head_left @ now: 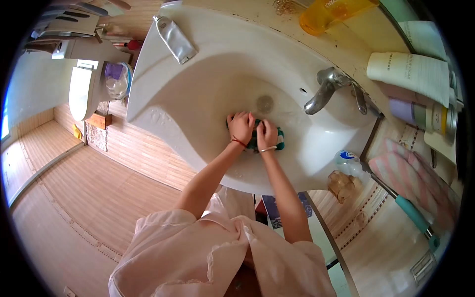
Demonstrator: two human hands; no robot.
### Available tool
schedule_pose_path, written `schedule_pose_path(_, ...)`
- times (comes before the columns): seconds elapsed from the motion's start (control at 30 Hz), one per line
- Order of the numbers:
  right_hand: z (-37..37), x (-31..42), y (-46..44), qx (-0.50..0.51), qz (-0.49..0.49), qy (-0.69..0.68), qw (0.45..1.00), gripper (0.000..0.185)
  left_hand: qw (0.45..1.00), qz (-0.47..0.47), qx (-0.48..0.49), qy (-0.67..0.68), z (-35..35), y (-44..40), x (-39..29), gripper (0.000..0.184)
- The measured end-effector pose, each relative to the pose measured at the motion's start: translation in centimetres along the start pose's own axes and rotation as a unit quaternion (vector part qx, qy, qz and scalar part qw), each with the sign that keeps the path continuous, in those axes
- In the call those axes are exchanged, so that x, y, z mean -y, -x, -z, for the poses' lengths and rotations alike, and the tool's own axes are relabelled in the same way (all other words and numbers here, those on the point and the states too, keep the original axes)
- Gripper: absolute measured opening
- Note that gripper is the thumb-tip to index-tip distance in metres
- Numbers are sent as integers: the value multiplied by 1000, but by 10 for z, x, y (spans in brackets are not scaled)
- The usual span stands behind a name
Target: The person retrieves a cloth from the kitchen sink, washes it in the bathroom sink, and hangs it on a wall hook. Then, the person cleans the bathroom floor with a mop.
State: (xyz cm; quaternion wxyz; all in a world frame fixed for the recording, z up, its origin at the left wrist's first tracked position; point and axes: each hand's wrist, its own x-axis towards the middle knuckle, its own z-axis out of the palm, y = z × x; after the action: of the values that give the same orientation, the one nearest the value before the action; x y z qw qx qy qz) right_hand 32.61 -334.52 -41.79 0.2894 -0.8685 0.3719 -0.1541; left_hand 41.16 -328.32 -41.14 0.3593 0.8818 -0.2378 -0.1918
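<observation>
In the white washbasin (pixel 208 74), both of my hands press down on a bunched dark green and white cloth (pixel 280 139). My left hand (pixel 240 127), with a red string at its wrist, is closed over the cloth's left side. Right beside it, my right hand (pixel 267 134), with a pale bracelet, has its fingers curled round the cloth's right part. Most of the cloth is hidden under the hands. Just beyond them lies the drain (pixel 264 103). The chrome faucet (pixel 327 91) stands to the right, apart from my hands.
A silver tube (pixel 175 39) lies on the basin's far left rim. An orange bottle (pixel 336 14) and a white tube (pixel 408 74) are on the ledge. At right are a plastic bottle (pixel 347 161), a pink striped towel (pixel 405 171) and a teal-handled tool (pixel 413 214). A toilet (pixel 83 89) stands at left.
</observation>
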Motion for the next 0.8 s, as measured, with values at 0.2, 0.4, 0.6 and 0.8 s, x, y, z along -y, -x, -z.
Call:
schedule_pose_path(0.2,50,-21,16,-30,-233,-86,968,33,929,-151,207,267,24,11,0,28)
schedule_pose_path(0.4,50,6,34,10,-176,-297,938,15,897,220,157,351,32,31,21,25)
schedule_pose_path(0.6,40,71,31,-154,-145,-278,937,14,946,202,115,228,25,36,16,26)
schedule_pose_path(0.8,38,47,55,13,-148,-224,963,26,989,-126,68,21,52,60,-31,18)
